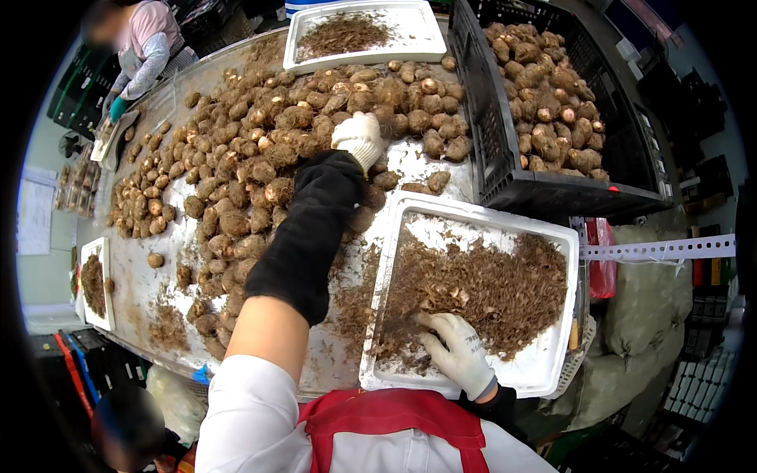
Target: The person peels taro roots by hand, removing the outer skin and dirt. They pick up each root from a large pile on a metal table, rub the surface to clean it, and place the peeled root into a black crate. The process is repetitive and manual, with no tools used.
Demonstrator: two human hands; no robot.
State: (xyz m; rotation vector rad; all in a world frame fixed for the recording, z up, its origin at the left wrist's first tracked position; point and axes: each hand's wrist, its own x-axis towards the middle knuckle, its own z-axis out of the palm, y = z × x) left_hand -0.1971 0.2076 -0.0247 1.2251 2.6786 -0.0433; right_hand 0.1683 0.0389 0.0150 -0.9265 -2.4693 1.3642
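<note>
A large heap of brown, hairy taro corms covers the metal worktable. My left hand, in a white knit glove below a black sleeve, reaches into the heap's far right part. Its fingers are curled down among the corms, and what they close on is hidden. My right hand, also gloved in white, is over the near edge of a white foam tray. Its fingers are apart, with nothing visible in them, beside the brown fibrous peelings in the tray.
A black crate full of taro stands at the far right. Another white tray with peelings lies at the back, and a smaller tray at the left. Another person works at the far left; pale sacks stand at the right.
</note>
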